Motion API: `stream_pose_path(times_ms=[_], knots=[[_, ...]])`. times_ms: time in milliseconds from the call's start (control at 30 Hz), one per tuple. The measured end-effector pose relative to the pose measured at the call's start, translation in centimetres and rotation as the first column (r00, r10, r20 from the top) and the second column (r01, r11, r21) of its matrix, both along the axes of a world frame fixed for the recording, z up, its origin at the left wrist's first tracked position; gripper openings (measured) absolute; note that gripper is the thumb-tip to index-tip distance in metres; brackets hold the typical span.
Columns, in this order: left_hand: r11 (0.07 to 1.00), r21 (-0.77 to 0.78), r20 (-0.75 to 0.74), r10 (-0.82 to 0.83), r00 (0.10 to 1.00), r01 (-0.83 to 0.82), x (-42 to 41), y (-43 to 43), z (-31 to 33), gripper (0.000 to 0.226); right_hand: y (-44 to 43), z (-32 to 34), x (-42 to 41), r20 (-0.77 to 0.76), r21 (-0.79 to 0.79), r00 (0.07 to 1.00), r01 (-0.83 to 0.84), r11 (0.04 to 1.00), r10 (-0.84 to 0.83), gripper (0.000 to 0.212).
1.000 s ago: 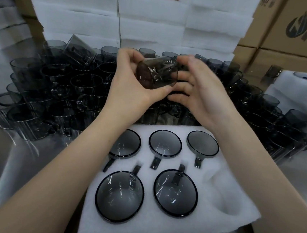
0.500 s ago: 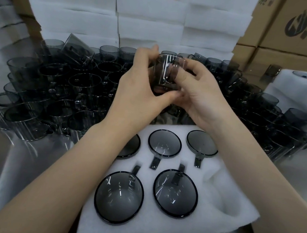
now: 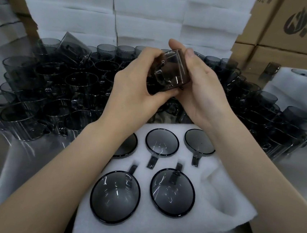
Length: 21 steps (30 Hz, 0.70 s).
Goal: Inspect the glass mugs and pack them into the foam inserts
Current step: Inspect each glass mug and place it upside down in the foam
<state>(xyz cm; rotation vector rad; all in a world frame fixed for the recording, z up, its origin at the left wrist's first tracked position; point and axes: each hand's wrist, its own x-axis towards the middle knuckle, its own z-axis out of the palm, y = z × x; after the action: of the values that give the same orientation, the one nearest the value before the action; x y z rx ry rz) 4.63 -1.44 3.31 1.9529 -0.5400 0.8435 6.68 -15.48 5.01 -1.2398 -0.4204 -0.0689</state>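
Note:
I hold one smoky glass mug [image 3: 169,71] up in front of me with both hands, its handle turned toward me. My left hand [image 3: 134,88] grips its left side and bottom, and my right hand [image 3: 202,87] cups its right side with the thumb on top. Below my hands lies a white foam insert [image 3: 214,182] on the steel table. Several mugs sit in its pockets, among them one at the near left [image 3: 115,197] and one at the near middle [image 3: 172,192]. The near right pocket [image 3: 225,200] holds nothing.
A dense crowd of loose dark glass mugs [image 3: 58,88] fills the table behind the insert, left to right. Stacked white foam sheets [image 3: 149,16] rise behind them. Cardboard boxes [image 3: 298,27] stand at the right, with another filled foam insert [image 3: 301,87] beside them.
The mug has turned in my hands, from lying on its side to having its handle face me. My right thumb now lies on top of it.

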Motion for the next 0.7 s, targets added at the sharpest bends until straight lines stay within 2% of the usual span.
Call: stream_pose_path(times_ms=[100, 200, 267, 367, 467, 600, 700], knots=[[0.999, -0.020, -0.015, -0.029, 0.999, 0.029, 0.09, 0.21, -0.04, 0.054, -0.17, -0.01, 0.28, -0.111, 0.049, 0.979, -0.169, 0.984, 0.173, 0.034], [0.996, -0.060, -0.047, -0.065, 0.997, 0.062, 0.23, 0.21, -0.10, 0.059, -0.23, -0.17, 0.25, -0.219, 0.081, 0.908, -0.347, 0.934, 0.356, 0.057], [0.996, -0.069, -0.066, -0.066, 0.996, 0.061, 0.28, 0.10, -0.04, 0.069, -0.37, -0.21, 0.22, -0.219, 0.046, 0.918, -0.327, 0.944, 0.329, 0.059], [1.000, 0.009, -0.046, 0.008, 0.999, -0.008, 0.07, 0.00, 0.10, 0.082, -0.19, -0.42, 0.09, -0.121, -0.082, 0.984, -0.137, 0.987, 0.127, 0.046], [0.996, 0.089, 0.016, 0.023, 1.000, -0.024, -0.25, -0.23, 0.22, 0.069, 0.03, -0.77, 0.13, -0.055, -0.164, 0.999, -0.007, 0.986, -0.002, 0.039], [0.994, 0.108, 0.036, -0.026, 0.999, 0.022, -0.33, -0.14, 0.20, 0.062, -0.31, -0.41, 0.50, -0.143, -0.085, 0.987, 0.057, 0.995, -0.069, 0.039], [0.990, 0.106, 0.056, -0.096, 0.994, 0.090, -0.32, 0.11, -0.06, 0.061, -0.70, -0.16, 0.65, -0.198, -0.015, 0.980, -0.019, 1.000, 0.015, 0.036]])
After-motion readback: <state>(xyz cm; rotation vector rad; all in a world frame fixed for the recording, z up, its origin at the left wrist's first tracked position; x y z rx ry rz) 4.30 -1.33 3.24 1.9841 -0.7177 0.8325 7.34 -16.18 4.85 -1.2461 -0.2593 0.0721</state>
